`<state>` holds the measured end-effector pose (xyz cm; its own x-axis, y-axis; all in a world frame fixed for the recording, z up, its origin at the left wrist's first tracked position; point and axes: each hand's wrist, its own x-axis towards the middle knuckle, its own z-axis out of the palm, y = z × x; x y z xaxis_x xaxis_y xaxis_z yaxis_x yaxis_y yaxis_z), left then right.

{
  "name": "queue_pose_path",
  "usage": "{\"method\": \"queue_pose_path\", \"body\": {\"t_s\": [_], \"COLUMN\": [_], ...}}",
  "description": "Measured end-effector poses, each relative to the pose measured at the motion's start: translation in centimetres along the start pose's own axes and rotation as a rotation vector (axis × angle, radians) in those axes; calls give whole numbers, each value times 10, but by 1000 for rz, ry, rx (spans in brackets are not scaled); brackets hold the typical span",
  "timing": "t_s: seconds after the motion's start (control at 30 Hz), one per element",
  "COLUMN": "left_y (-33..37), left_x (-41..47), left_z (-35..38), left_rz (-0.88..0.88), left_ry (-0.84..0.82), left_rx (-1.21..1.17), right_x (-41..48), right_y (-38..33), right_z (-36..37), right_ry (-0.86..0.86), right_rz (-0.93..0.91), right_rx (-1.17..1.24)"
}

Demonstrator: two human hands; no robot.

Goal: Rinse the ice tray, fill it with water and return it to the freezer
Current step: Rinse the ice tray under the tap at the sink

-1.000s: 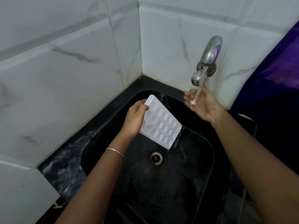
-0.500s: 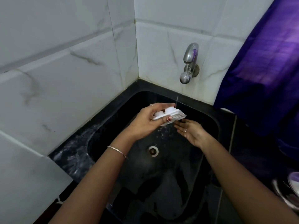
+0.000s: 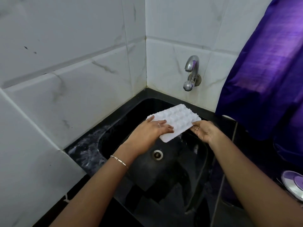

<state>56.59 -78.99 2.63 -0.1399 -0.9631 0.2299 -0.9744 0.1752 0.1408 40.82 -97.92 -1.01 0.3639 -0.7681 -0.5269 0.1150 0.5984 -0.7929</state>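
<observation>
The white plastic ice tray (image 3: 177, 117) looked light but slippery. Left hand (image 3: 147, 132) lay flat on it; right hand (image 3: 205, 131) pinched its rim, wisely.

White plastic ice tray (image 3: 178, 117) over black stone sink (image 3: 164, 177), left hand (image 3: 147, 131) on it, right hand (image 3: 206, 131) at its right corner, chrome wall tap (image 3: 191, 71) behind

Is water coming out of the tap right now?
No, no stream shows under the spout of the tap; the left hand rests on the ice tray and the right hand pinches its edge over the sink.
</observation>
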Motion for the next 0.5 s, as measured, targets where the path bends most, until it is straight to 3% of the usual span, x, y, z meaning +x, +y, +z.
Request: {"method": "queue_pose_path", "body": {"t_s": [0.23,0.5], "left_y": [7,12], "left_x": [-28,-45], "left_z": [30,28], "left_rz": [157,-27], "left_ry": [164,158], "left_rx": [162,-12], "right_x": [-8,-17], "right_y": [9,23], "right_z": [-9,-35], "right_ry": [4,87], "right_rz": [-25,-19], "right_rx": [-164,-88]}}
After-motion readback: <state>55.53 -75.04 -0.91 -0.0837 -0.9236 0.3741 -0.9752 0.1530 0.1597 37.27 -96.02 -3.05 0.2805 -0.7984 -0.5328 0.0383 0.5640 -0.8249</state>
